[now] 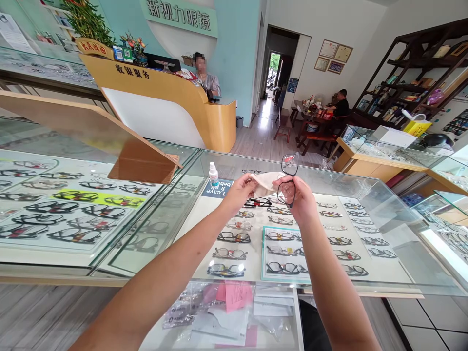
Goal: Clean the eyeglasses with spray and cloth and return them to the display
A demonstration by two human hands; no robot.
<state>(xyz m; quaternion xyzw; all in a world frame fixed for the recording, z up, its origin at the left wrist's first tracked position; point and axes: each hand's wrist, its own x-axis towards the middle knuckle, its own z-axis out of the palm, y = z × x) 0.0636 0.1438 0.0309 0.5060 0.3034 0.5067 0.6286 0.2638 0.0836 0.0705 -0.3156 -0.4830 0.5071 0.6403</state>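
Observation:
Above the glass counter (252, 163), my right hand (302, 199) is closed on a pair of dark-rimmed eyeglasses (286, 192), turned so that one lens stands above the other. A small red mark shows on the upper lens. My left hand (239, 191) pinches a beige cleaning cloth (266, 183), which stretches across to the glasses and touches my right fingers. Left of my hands a small white bottle (213, 175) with a blue label stands upright on the counter. Rows of eyeglass frames (234, 237) lie under the glass below my arms.
A drawer (297, 317) with pink and white papers and plastic bags is pulled out beneath the counter. At left a tilted wooden board (146, 161) rests on the glass. One person (207, 78) sits behind the cashier desk (221, 126); another person (341, 103) sits at a back table.

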